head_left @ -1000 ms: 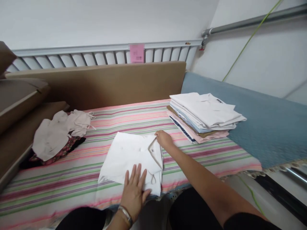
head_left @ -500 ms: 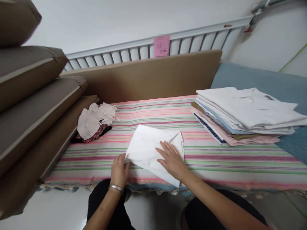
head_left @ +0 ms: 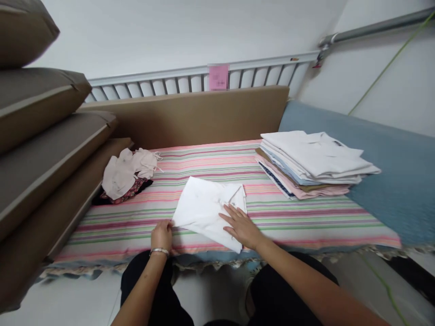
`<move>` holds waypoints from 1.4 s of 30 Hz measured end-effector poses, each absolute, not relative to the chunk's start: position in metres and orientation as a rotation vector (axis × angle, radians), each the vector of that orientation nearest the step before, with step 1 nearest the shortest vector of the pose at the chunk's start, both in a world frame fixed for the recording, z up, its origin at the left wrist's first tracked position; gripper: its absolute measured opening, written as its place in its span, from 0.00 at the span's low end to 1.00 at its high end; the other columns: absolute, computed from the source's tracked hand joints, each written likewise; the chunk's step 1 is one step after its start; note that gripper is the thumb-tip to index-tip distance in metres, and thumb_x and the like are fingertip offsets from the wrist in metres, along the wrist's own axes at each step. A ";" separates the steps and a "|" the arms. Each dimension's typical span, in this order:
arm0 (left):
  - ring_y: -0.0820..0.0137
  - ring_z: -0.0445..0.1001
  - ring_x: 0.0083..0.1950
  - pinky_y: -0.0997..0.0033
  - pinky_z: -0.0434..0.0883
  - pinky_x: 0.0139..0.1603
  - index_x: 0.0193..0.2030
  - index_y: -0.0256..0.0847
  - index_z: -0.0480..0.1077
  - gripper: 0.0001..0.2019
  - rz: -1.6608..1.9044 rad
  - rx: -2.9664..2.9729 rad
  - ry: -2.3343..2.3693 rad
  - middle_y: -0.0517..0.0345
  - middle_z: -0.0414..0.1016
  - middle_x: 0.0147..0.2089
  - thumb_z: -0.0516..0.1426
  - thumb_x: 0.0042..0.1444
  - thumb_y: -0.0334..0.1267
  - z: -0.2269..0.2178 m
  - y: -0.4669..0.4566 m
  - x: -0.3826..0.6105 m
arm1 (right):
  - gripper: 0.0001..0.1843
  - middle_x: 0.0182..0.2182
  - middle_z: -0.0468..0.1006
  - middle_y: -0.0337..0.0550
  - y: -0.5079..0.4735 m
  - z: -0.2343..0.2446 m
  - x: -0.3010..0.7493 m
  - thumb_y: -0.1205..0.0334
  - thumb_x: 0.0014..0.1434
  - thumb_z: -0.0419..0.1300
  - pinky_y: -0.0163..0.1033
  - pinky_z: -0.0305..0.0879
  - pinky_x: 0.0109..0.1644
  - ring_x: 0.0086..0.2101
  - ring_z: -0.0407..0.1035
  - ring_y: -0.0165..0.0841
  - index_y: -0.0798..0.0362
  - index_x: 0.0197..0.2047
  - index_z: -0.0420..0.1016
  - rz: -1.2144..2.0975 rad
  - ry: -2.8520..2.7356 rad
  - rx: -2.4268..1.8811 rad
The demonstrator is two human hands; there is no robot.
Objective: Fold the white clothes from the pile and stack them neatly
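Note:
A folded white shirt lies on the striped cloth in front of me, its collar part toward the right and a small dark mark beside my fingers. My left hand, with a silver bangle at the wrist, pinches the shirt's near left corner. Spread flat over the right part of the shirt is my right hand, fingers apart. To the right stands a stack of folded clothes, white on top, with blue, brown and pink layers below. Crumpled pale pink clothing rests at the left on a dark floral piece.
The striped cloth covers the seat before me, with blue fabric to its right. Large brown cushions are piled at the left. A brown panel leans before the white radiator.
The view has shifted, showing more of the right side. My left hand's fingers have closed into a pinch at the shirt's corner. My right hand stays flat on the shirt.

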State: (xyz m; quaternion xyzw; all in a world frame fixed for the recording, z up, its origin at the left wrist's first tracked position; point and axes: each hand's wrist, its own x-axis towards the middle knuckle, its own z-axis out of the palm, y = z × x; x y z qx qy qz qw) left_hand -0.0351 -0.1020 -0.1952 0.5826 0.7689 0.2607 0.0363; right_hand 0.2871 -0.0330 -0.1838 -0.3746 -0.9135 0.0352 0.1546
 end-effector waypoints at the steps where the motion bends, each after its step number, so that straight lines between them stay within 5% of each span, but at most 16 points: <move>1: 0.65 0.71 0.40 0.64 0.67 0.45 0.29 0.41 0.69 0.10 0.820 1.809 2.359 0.54 0.74 0.34 0.48 0.48 0.27 -0.193 -0.104 -0.037 | 0.24 0.62 0.53 0.45 -0.040 -0.180 0.289 0.55 0.60 0.52 0.52 0.47 0.61 0.61 0.46 0.40 0.45 0.60 0.60 0.120 -2.573 -1.075; 7: 0.64 0.69 0.51 0.60 0.65 0.54 0.46 0.38 0.69 0.16 0.967 2.121 2.113 0.49 0.73 0.47 0.44 0.57 0.34 -0.181 -0.084 -0.036 | 0.12 0.39 0.77 0.47 -0.102 -0.185 0.305 0.58 0.58 0.51 0.43 0.67 0.45 0.40 0.70 0.37 0.52 0.41 0.73 0.597 -1.859 -1.397; 12: 0.64 0.56 0.64 0.58 0.58 0.62 0.56 0.39 0.63 0.21 0.686 2.232 1.863 0.52 0.63 0.61 0.43 0.59 0.41 -0.190 -0.039 -0.019 | 0.08 0.25 0.76 0.40 -0.119 -0.207 0.294 0.62 0.50 0.55 0.34 0.66 0.24 0.25 0.71 0.33 0.54 0.34 0.71 1.205 -1.310 -1.631; 16: 0.66 0.53 0.65 0.60 0.57 0.62 0.59 0.38 0.59 0.23 0.536 2.191 1.810 0.50 0.57 0.64 0.41 0.60 0.43 -0.203 -0.031 -0.018 | 0.04 0.18 0.71 0.34 -0.113 -0.208 0.281 0.64 0.50 0.56 0.30 0.59 0.19 0.15 0.64 0.26 0.54 0.30 0.68 1.323 -1.181 -1.738; 22: 0.67 0.46 0.68 0.57 0.51 0.64 0.63 0.43 0.52 0.24 0.486 2.240 1.854 0.55 0.49 0.67 0.40 0.61 0.44 -0.210 -0.048 -0.019 | 0.04 0.17 0.70 0.32 -0.104 -0.208 0.287 0.66 0.50 0.54 0.29 0.59 0.20 0.15 0.63 0.25 0.53 0.25 0.64 1.280 -1.259 -1.768; 30: 0.68 0.46 0.67 0.57 0.50 0.64 0.63 0.48 0.53 0.23 0.577 2.137 1.807 0.57 0.51 0.67 0.39 0.62 0.43 -0.206 -0.048 -0.019 | 0.10 0.19 0.70 0.32 -0.088 -0.180 0.268 0.61 0.53 0.54 0.29 0.55 0.16 0.12 0.61 0.24 0.54 0.39 0.65 1.312 -1.312 -1.820; 42: 0.69 0.47 0.67 0.56 0.49 0.64 0.61 0.48 0.56 0.22 0.608 2.006 1.739 0.57 0.52 0.66 0.40 0.61 0.40 -0.198 -0.048 -0.021 | 0.05 0.18 0.70 0.31 -0.079 -0.168 0.271 0.63 0.55 0.51 0.28 0.56 0.16 0.13 0.64 0.24 0.52 0.28 0.62 1.396 -1.383 -1.768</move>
